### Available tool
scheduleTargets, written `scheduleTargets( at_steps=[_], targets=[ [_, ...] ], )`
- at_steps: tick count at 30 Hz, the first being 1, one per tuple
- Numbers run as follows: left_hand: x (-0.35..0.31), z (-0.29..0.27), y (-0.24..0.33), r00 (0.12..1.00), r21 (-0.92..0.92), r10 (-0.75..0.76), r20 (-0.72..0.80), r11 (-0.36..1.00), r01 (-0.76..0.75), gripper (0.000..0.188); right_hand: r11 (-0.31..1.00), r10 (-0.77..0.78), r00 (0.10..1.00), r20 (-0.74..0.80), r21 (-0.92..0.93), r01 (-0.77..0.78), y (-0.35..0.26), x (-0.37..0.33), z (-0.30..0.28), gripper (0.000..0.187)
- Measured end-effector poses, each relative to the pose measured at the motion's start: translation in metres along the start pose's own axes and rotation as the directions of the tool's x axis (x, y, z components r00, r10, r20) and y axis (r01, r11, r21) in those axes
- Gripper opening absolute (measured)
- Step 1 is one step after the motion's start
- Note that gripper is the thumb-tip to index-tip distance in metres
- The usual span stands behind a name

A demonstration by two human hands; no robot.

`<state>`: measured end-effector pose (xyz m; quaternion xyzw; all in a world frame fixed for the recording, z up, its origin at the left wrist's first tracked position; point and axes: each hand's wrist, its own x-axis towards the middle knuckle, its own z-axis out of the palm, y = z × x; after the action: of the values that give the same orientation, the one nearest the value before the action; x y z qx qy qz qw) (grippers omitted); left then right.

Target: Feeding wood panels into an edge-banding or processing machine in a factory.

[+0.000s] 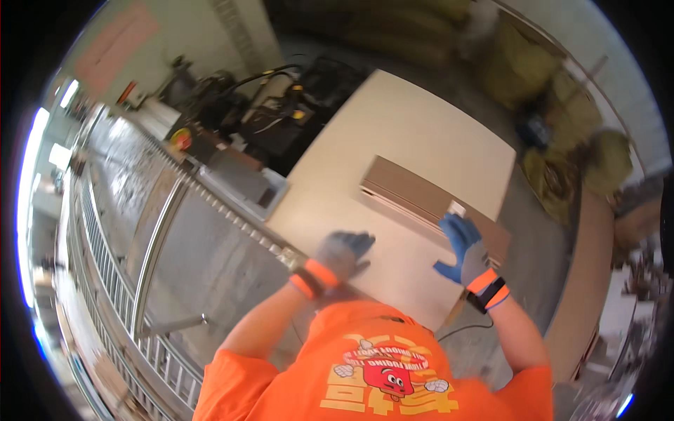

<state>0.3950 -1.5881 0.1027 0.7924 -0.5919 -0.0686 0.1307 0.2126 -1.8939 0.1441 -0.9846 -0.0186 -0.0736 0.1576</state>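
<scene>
Both gloved hands lie flat with fingers spread, gripping nothing: the left hand (342, 254) on the pale board (393, 175) atop the worktop, the right hand (463, 245) on the brown panel stack (421, 196), which could slide under uneven pressure.

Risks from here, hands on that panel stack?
1. The right hand rests on the brown boards, which sit near the large pale panel's right edge; a push might slide them off.
2. The left hand lies flat near the roller conveyor; possible pinch if the panel shifts.
</scene>
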Motion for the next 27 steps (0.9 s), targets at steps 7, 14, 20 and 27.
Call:
scheduleTargets(
  at_steps=[7, 14, 20, 27],
  targets=[
    [-0.139, 0.044, 0.013, 0.949, -0.094, -0.310, -0.061, 0.948, 0.304, 0.044, 0.922, -0.132, 0.985, 0.107, 0.379, 0.083, -0.107, 0.128, 0.061, 0.087],
    [-0.194, 0.029, 0.046, 0.838, -0.148, -0.534, 0.111, 0.825, 0.545, 0.050, 0.953, -0.212, 0.964, 0.164, 0.254, 0.166, -0.168, 0.216, 0.125, 0.096],
    [-0.234, 0.038, 0.054, 0.749, -0.187, -0.652, 0.117, 0.727, 0.661, 0.051, 0.995, -0.076, 0.948, 0.308, -0.031, 0.090, -0.215, 0.253, 0.155, 0.106],
    [-0.230, 0.021, 0.028, 0.749, -0.144, -0.649, 0.136, 0.735, 0.663, 0.043, 0.997, 0.061, 0.967, 0.248, -0.065, -0.046, -0.197, 0.238, 0.174, 0.095]
  ],
)
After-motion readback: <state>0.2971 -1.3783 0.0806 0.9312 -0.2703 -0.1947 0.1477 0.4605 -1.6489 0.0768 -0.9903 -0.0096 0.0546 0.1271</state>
